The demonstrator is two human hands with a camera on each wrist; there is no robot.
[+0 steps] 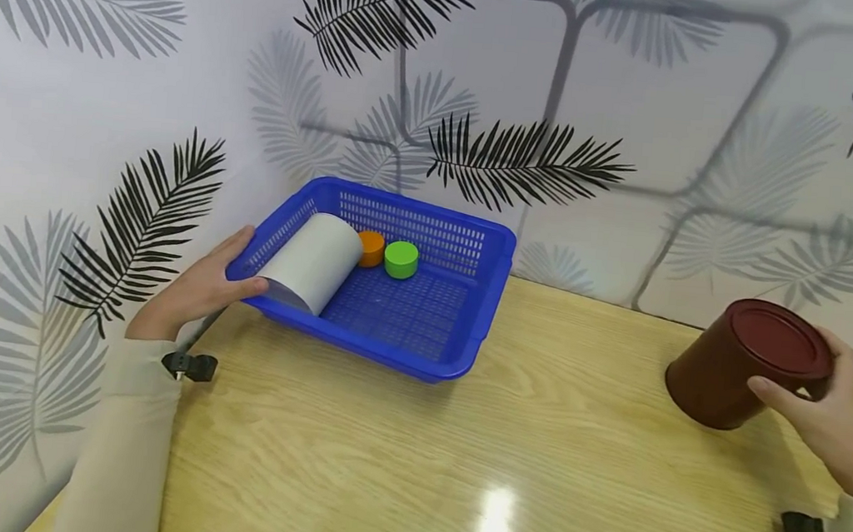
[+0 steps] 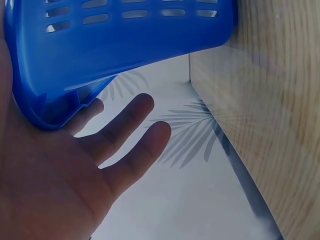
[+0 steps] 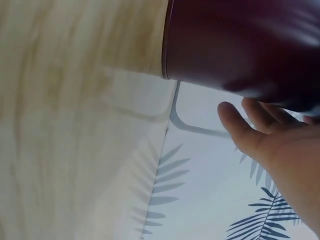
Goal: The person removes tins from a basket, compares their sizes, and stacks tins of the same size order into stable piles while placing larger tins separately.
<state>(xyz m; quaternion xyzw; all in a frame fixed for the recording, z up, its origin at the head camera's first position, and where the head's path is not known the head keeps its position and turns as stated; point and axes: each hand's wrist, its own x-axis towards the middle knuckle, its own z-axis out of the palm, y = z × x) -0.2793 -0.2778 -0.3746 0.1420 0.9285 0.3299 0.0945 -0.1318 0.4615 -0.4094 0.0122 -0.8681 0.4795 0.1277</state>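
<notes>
Head view — left hand [image 1: 203, 286] is touching blue basket [image 1: 360, 343] at its left end, fingers spread; white cylinder [image 1: 316, 261], orange disc [image 1: 371, 249], green disc [image 1: 401, 261] lying inside — right hand [image 1: 835, 423] is gripping dark red container [image 1: 734, 365] on table [image 1: 569, 461], thumb and fingers curling round its top.

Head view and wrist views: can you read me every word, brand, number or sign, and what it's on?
None: no text can be read on the blue basket, white cylinder, orange piece, green piece, brown container or leaf-patterned wall.
Black wrist devices: too small to tell.
</notes>
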